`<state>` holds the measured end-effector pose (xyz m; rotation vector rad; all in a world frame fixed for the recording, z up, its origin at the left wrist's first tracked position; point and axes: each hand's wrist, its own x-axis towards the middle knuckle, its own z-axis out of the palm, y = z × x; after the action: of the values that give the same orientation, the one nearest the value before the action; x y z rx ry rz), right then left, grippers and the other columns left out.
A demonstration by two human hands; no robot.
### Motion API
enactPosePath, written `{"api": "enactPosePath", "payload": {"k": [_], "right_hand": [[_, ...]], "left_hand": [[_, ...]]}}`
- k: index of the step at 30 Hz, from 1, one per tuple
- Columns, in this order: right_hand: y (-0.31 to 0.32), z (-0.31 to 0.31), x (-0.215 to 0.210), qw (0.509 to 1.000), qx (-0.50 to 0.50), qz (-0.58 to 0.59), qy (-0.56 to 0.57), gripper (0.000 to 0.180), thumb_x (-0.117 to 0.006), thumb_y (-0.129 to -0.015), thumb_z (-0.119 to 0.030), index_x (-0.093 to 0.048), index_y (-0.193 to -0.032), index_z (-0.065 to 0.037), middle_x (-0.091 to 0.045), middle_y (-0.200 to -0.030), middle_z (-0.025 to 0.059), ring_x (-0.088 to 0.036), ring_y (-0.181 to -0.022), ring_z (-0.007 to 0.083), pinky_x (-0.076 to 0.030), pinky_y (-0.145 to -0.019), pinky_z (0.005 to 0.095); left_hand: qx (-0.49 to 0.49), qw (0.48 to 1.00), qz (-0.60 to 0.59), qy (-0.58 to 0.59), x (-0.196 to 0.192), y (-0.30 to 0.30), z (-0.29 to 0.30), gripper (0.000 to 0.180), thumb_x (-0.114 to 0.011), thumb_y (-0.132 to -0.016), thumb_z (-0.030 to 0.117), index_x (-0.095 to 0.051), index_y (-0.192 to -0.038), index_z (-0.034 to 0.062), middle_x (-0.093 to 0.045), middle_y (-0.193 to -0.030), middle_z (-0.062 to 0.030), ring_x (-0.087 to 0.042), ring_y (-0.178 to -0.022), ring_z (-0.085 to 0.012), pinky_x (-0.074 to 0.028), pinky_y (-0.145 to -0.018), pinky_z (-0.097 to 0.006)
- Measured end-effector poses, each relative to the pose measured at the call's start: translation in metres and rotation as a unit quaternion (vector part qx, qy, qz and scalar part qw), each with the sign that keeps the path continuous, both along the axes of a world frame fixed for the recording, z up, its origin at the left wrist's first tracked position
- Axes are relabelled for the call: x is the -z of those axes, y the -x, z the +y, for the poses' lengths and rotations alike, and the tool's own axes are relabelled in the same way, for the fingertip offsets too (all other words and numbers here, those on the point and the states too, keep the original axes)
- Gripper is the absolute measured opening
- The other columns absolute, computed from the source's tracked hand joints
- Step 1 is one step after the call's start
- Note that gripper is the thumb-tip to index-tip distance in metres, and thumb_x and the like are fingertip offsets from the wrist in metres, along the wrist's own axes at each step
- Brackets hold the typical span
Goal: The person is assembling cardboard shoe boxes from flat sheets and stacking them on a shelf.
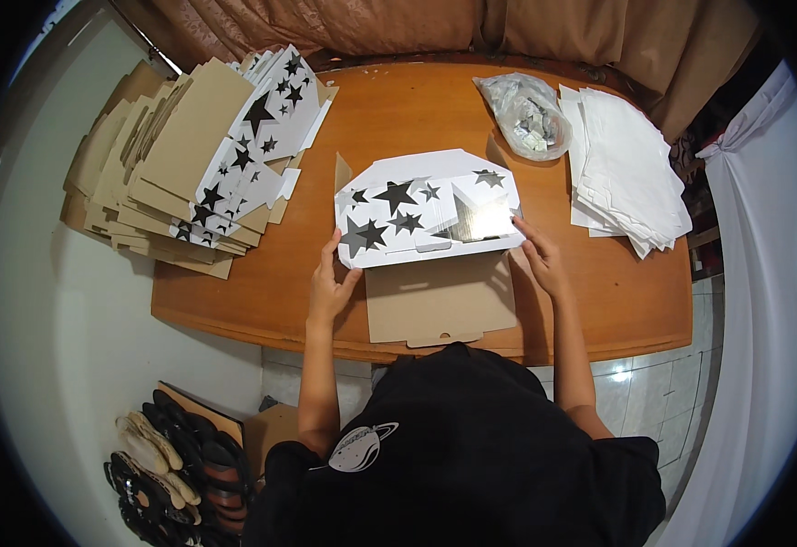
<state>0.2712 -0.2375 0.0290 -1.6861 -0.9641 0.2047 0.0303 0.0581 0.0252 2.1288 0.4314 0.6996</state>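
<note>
A partly folded cardboard box point(426, 214), white with black and grey stars, stands in front of me on the wooden table. My left hand point(333, 284) grips its left end near the lower corner, thumb on the near side. At the opposite end, my right hand point(542, 260) holds the lower right corner. A plain brown flap point(439, 296) of the box lies toward me and reaches the table's near edge. The far white flap point(430, 164) has slanted corners. The inside of the box is hidden.
Flat brown and star-printed cardboard sheets point(170, 155) are piled at the far left. A clear plastic bag point(526, 118) with small pieces inside sits at the far right, beside a stack of white paper sheets point(626, 164). Several shoes point(175, 456) are at lower left, off the table point(617, 310).
</note>
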Motion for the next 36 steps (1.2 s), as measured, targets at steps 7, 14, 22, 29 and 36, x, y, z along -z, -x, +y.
{"api": "enactPosePath", "payload": {"k": [7,14,22,29,36], "right_hand": [[0.005,0.012,0.001,0.999,0.045,-0.024,-0.017,0.034,-0.053,-0.084,0.004,-0.057,-0.117,-0.005,-0.057,-0.119,0.0100,-0.054,-0.109,0.0227,-0.045,-0.088,0.0304],[-0.004,0.033,0.023,0.987,0.128,-0.081,-0.045,0.035,-0.053,-0.081,0.009,-0.058,-0.113,-0.005,-0.060,-0.114,0.0110,-0.057,-0.105,0.0233,-0.047,-0.085,0.0303],[-0.014,0.058,0.012,0.983,0.050,0.123,-0.130,0.040,-0.065,-0.081,-0.013,-0.053,-0.118,-0.004,-0.051,-0.124,0.0170,-0.050,-0.114,0.0304,-0.036,-0.098,0.0433],[0.037,0.089,-0.024,0.920,0.264,-0.227,0.178,0.095,-0.068,-0.056,-0.068,-0.040,-0.129,-0.013,-0.019,-0.141,0.0241,-0.021,-0.131,0.0408,-0.006,-0.097,0.0696],[0.037,0.110,-0.010,0.906,0.331,-0.209,0.162,0.094,-0.072,-0.056,-0.063,-0.040,-0.130,-0.015,-0.014,-0.139,0.0255,-0.021,-0.126,0.0451,-0.014,-0.099,0.0652]], "left_hand": [[-0.026,0.997,-0.047,0.051,0.000,-0.012,-0.002,0.053,-0.067,-0.080,0.011,-0.042,-0.127,0.0043,-0.056,-0.117,-0.0179,-0.059,-0.102,-0.0254,-0.047,-0.084,-0.034],[-0.068,0.992,-0.104,0.035,0.007,-0.033,0.004,0.041,-0.062,-0.080,-0.002,-0.049,-0.119,0.0013,-0.062,-0.100,-0.0167,-0.063,-0.087,-0.0183,-0.051,-0.075,-0.029],[-0.026,0.991,-0.100,0.089,0.004,-0.061,0.040,0.042,-0.060,-0.080,-0.007,-0.048,-0.121,0.0007,-0.061,-0.105,-0.0131,-0.060,-0.089,-0.0140,-0.050,-0.077,-0.026],[-0.032,0.989,-0.110,0.092,0.012,-0.047,0.024,0.041,-0.058,-0.081,-0.007,-0.047,-0.121,-0.0006,-0.058,-0.110,-0.0157,-0.062,-0.092,-0.0185,-0.052,-0.077,-0.029],[-0.022,0.983,-0.127,0.128,0.008,-0.052,0.011,0.056,-0.069,-0.078,0.008,-0.037,-0.123,-0.0013,-0.054,-0.117,-0.0201,-0.059,-0.098,-0.0234,-0.048,-0.082,-0.031]]}}
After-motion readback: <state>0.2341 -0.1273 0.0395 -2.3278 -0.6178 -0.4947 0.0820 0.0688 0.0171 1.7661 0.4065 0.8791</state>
